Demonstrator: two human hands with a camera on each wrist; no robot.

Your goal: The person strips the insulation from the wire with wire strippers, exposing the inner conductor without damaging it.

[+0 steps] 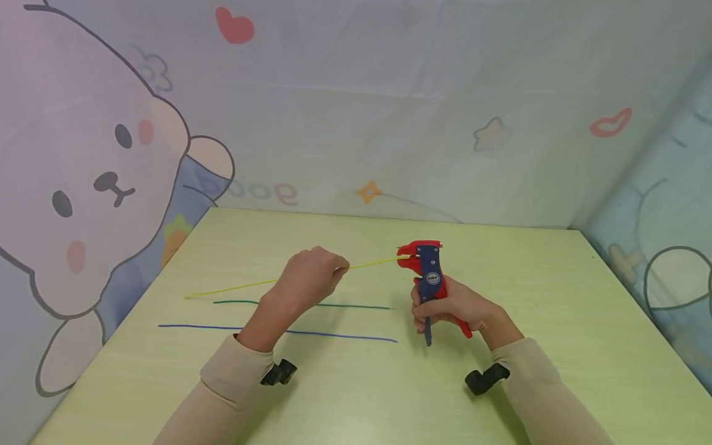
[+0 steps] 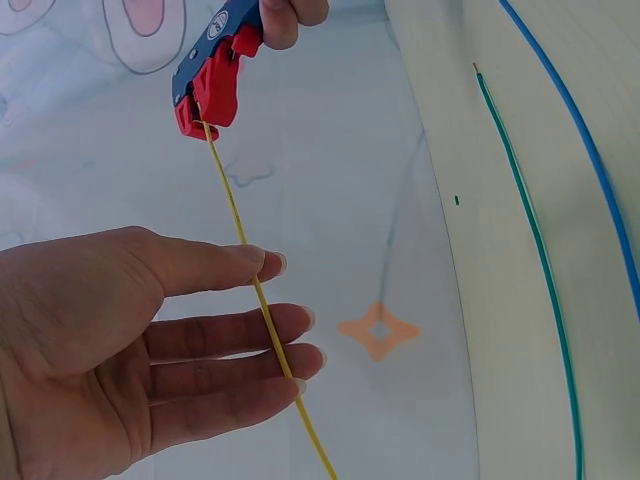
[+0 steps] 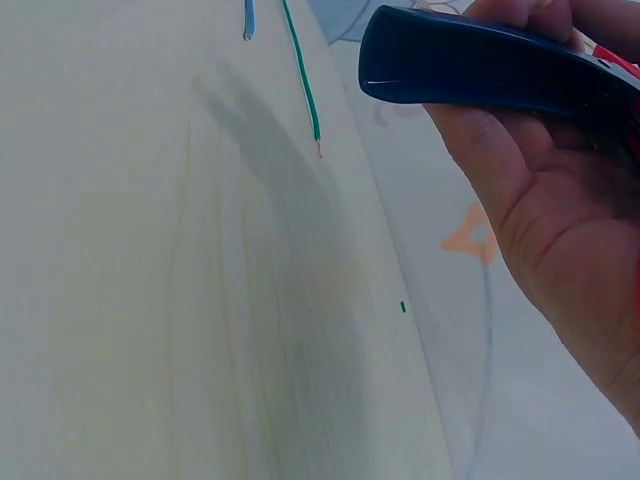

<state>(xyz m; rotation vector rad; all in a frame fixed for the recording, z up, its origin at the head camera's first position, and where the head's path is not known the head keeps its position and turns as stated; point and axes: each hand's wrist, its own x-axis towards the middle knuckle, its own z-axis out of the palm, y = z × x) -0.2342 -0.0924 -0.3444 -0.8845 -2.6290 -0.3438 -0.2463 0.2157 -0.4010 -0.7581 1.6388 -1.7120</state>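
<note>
Between thumb and fingers, my left hand (image 1: pixel 306 278) pinches a thin yellow wire (image 1: pixel 372 264) above the table. The wire's right end runs into the red jaws of a red and blue wire stripper (image 1: pixel 432 266); its other end trails left to the tabletop. My right hand (image 1: pixel 461 303) grips the stripper upright by its handles. In the left wrist view the wire (image 2: pixel 232 205) crosses my fingers, and its tip is hidden in the jaws. Below lie a green wire (image 1: pixel 356 306) with a bare copper tip and a longer blue wire (image 1: pixel 339 335).
A tiny green bit of insulation (image 3: pixel 403 307) lies near the table's far edge. The light wooden table (image 1: pixel 389 395) meets a printed cloth backdrop (image 1: pixel 356 111) behind, with more cloth at both sides.
</note>
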